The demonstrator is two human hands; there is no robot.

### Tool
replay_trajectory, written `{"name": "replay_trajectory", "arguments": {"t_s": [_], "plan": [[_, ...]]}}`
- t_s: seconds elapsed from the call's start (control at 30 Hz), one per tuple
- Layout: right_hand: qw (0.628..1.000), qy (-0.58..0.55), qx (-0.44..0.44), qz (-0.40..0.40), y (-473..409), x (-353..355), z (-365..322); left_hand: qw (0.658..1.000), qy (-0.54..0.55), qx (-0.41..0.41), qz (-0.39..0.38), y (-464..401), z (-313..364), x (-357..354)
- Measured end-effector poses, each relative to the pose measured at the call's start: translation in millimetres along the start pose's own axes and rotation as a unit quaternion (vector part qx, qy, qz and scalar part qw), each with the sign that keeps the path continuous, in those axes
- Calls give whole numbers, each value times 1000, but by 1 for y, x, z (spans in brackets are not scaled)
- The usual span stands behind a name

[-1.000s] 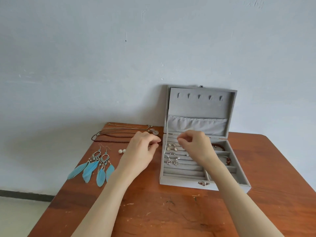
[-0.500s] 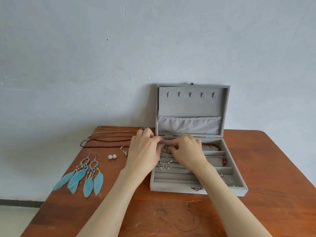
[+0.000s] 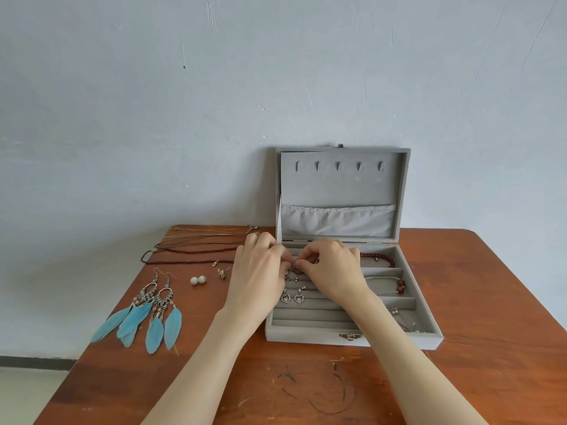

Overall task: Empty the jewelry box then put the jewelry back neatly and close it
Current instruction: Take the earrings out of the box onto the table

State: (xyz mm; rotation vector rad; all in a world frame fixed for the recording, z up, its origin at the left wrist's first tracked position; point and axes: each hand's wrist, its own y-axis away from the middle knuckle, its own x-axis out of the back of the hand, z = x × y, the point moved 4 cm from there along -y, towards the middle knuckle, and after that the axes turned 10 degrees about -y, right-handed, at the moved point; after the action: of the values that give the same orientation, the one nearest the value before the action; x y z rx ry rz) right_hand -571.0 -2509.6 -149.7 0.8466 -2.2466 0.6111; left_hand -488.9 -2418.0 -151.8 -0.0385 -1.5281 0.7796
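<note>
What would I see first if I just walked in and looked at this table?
Probably the bright blue feather earrings, lying on the left side of the wooden table. Next, the open grey jewelry box against the wall, lid standing up. Over its ring rolls the left hand and right hand meet, fingertips pinching something small that is hard to make out.

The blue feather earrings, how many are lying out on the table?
2. Both blue feather earrings lie side by side on the wooden table, left of the jewelry box: one further left, one nearer the box. None appear hidden.
</note>
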Motion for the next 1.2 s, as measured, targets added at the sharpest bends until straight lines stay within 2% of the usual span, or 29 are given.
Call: {"name": "replay_trajectory", "arguments": {"t_s": [0.17,0.23,0.37,0.57,0.7,1.0,1.2], "plan": [[994,-111,15,-22,0,7,-6,989,116,86,39,0,-12,9],[989,-139,36,-25,2,10,-12,979,167,109,33,-1,-14,16],[983,-172,67,-24,9,15,-26,941,293,169,-1,2,-21,35],[964,-251,71,-55,27,13,-53,884,401,238,-17,27,-48,59],[963,-241,78,-94,33,-4,-73,898,358,250,-63,42,-79,69],[946,-191,41,-258,40,-69,-97,910,287,272,-124,72,-124,56],[953,-144,22,-266,31,-86,-99,928,224,260,-143,74,-129,45]]}}
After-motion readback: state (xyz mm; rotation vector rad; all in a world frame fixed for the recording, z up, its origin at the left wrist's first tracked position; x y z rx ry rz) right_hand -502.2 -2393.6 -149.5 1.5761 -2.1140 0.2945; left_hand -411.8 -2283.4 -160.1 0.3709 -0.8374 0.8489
